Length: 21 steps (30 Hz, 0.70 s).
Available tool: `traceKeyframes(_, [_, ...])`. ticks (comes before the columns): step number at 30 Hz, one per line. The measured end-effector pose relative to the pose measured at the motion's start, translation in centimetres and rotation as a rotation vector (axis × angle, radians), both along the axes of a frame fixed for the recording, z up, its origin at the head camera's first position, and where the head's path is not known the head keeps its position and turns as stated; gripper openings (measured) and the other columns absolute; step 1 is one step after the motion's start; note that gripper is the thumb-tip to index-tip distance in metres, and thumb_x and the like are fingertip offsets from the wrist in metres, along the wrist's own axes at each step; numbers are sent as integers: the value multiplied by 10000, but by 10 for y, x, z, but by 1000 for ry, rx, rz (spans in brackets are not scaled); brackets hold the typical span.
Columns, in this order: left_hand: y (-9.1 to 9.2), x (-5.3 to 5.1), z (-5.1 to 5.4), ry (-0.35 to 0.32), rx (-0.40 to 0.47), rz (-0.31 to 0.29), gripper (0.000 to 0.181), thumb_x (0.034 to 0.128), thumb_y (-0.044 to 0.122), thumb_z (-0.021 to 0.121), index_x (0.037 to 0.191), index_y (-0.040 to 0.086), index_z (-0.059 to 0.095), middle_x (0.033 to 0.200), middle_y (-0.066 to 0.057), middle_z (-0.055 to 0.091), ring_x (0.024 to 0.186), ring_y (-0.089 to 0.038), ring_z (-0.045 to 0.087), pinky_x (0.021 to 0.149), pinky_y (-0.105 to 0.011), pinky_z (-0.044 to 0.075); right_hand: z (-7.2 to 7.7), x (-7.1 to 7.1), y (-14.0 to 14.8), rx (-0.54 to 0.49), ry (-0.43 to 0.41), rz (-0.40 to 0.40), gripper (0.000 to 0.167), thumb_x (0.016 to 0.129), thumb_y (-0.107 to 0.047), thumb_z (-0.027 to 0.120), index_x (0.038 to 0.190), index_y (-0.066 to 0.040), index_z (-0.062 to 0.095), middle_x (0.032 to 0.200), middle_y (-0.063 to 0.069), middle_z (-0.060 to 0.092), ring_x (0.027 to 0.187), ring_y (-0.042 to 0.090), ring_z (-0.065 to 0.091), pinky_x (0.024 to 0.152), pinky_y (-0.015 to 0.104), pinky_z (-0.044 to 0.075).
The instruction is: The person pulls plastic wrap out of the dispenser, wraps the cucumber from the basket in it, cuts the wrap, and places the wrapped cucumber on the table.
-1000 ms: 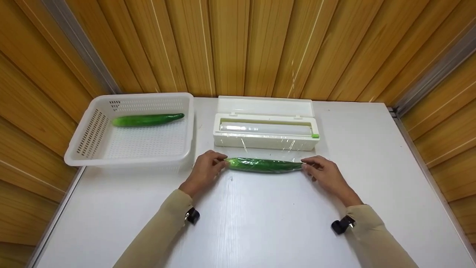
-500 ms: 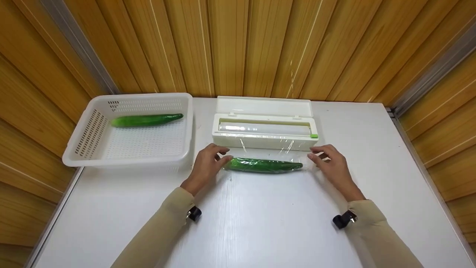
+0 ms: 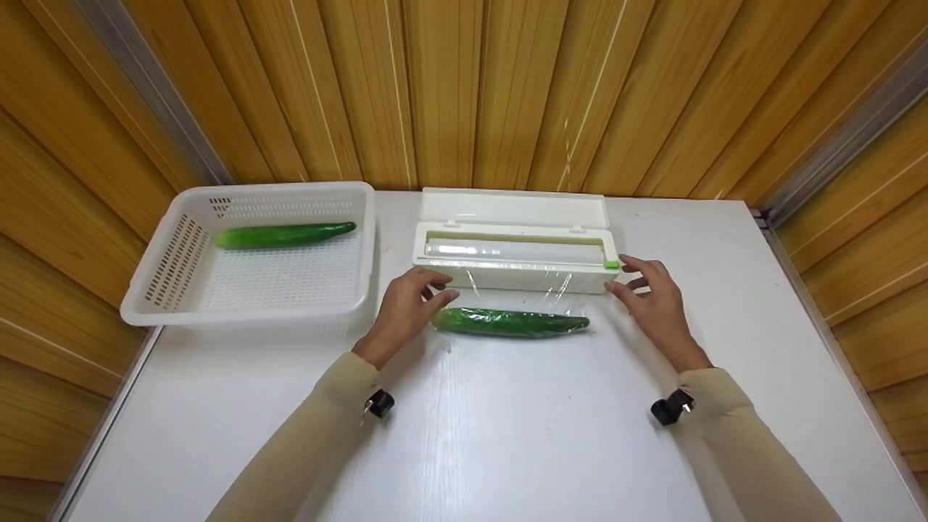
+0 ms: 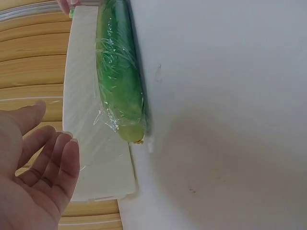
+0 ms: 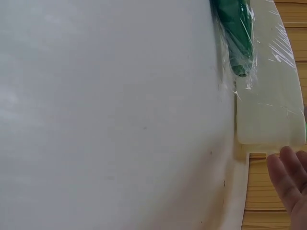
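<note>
In the head view, a cucumber (image 3: 511, 322) wrapped in clear plastic film lies on the white table. The film stretches up to a white cling film box (image 3: 500, 278) behind it, whose lid stands open and shows the roll (image 3: 515, 251). Beside the cucumber's left end, my left hand (image 3: 406, 312) hovers with loosely bent fingers, and the left wrist view shows its palm holding nothing. My right hand (image 3: 658, 304) is at the box's right end, near the green slider (image 3: 611, 264); its fingers (image 5: 284, 179) look fairly straight. Whether they touch the box I cannot tell.
A white plastic basket (image 3: 246, 317) stands at the left, with another cucumber (image 3: 286, 235) inside. Wood-patterned panels (image 3: 442, 94) rise behind the table (image 3: 500, 449).
Both hands have let go of the wrapped cucumber's ends. The right hand has moved back to the box's right end, while the left has shifted slightly back. The cucumber has stayed put.
</note>
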<state>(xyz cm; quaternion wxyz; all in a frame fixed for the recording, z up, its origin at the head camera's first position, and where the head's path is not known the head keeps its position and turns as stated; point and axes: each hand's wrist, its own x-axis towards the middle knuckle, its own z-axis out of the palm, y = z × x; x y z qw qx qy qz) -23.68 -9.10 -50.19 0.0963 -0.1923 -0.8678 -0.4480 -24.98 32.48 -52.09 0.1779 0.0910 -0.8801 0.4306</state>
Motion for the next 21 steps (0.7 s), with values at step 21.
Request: traceKeyframes(21, [12,-3,8,-3,-7,-28,264,974,191,802,1159,3,779,1026,-98,728,815,-231,702,736,-365,574,-6,-16,3,12,37,57,570,881,-45,869,1414,-25,669,1200,157,665,899,140,667,739,97,502])
